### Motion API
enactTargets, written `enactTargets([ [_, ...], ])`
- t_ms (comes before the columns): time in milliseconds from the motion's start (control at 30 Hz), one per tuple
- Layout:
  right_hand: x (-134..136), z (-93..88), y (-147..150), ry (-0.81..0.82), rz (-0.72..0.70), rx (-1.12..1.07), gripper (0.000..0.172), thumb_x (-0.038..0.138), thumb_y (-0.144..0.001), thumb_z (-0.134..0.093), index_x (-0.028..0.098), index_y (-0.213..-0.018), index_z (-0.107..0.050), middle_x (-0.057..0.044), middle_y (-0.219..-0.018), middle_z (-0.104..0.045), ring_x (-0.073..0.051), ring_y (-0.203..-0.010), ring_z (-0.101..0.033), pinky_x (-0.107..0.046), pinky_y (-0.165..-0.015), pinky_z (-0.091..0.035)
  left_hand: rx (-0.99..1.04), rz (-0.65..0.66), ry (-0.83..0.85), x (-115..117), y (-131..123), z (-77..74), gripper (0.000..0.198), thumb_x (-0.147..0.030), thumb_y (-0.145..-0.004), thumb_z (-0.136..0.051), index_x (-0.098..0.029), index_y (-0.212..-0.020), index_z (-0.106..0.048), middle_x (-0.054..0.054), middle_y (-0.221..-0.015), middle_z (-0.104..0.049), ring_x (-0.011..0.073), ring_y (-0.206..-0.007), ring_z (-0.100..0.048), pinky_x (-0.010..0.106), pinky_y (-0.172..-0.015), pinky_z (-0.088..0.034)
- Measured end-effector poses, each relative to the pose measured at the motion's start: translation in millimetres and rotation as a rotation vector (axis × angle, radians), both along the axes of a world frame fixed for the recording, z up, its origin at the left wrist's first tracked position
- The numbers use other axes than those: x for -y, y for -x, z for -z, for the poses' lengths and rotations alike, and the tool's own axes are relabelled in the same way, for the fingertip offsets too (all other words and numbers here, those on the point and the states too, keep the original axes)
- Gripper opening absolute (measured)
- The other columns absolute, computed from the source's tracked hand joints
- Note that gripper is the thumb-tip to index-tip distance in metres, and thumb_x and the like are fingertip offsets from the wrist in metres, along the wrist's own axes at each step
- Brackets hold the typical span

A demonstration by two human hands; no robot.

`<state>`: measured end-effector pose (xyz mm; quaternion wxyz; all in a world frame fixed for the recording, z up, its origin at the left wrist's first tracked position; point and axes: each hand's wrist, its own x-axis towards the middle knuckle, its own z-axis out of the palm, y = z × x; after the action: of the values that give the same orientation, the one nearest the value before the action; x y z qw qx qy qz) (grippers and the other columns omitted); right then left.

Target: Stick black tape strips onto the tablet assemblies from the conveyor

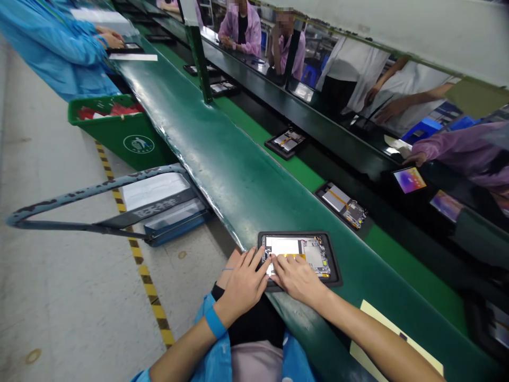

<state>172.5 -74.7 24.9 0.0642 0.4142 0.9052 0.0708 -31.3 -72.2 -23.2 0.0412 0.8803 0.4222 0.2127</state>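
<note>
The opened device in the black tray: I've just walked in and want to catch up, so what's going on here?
A person has both hands on the opened device, which lies in a black tray on the green bench. The left hand is at its left end, the right hand over its near side; whether either pinches anything, I can't tell. Another opened device lies past the bench's far edge.

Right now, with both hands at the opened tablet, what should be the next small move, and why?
Perhaps press gently at the left end of the opened tablet, because the left hand and the right hand come together there, fingers close to each other.
</note>
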Motion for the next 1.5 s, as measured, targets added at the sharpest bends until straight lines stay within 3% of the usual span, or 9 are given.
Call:
enactTargets([
  [500,-22.0,-10.3,-20.1,0.229,-0.098,-0.070,0.045,0.042,-0.107,-0.047,0.010,-0.139,-0.051,-0.011,-0.108,-0.067,-0.023,-0.088,-0.066,-0.035,-0.069,-0.047,0.048,0.026,-0.013,-1.6,2.9,-2.9,0.041,-0.029,-0.100,-0.049,-0.019,-0.137,-0.064,0.014,-0.151,-0.055,0.0325,-0.133,-0.054,0.053,-0.112,-0.043],
  [833,-21.4,-10.6,-18.8,0.234,-0.139,-0.033,0.051,0.042,-0.108,-0.045,0.004,-0.141,-0.050,-0.013,-0.110,-0.067,-0.024,-0.089,-0.066,-0.036,-0.069,-0.050,0.059,0.024,-0.012,-0.2,2.2,0.4,0.042,-0.027,-0.099,-0.049,-0.020,-0.138,-0.062,0.015,-0.150,-0.055,0.0326,-0.133,-0.055,0.054,-0.112,-0.044],
  [1000,-19.8,-12.0,-15.4,0.210,-0.122,0.001,0.049,0.043,-0.108,-0.045,0.008,-0.141,-0.052,-0.013,-0.111,-0.067,-0.024,-0.089,-0.065,-0.035,-0.069,-0.049,0.039,0.041,0.022,0.2,2.2,3.7,0.046,-0.027,-0.099,-0.047,-0.018,-0.143,-0.058,0.017,-0.154,-0.051,0.0341,-0.137,-0.052,0.055,-0.112,-0.044],
  [1300,-23.8,-6.3,-23.6,0.278,-0.115,-0.152,0.047,0.039,-0.109,-0.040,0.008,-0.143,-0.049,-0.013,-0.108,-0.065,-0.023,-0.091,-0.064,-0.034,-0.073,-0.049,0.078,0.060,0.036,0.4,2.5,6.1,0.052,-0.025,-0.101,-0.047,-0.019,-0.153,-0.047,0.017,-0.156,-0.048,0.0339,-0.140,-0.050,0.055,-0.113,-0.045],
  [1500,-26.7,-10.4,-27.7,0.367,-0.017,-0.338,0.043,0.039,-0.109,-0.037,0.017,-0.142,-0.054,-0.009,-0.108,-0.065,-0.020,-0.089,-0.065,-0.031,-0.076,-0.051,0.092,0.047,0.053,1.4,2.4,7.0,0.050,-0.026,-0.101,-0.047,-0.020,-0.151,-0.049,0.017,-0.159,-0.045,0.0337,-0.141,-0.049,0.055,-0.114,-0.044],
])
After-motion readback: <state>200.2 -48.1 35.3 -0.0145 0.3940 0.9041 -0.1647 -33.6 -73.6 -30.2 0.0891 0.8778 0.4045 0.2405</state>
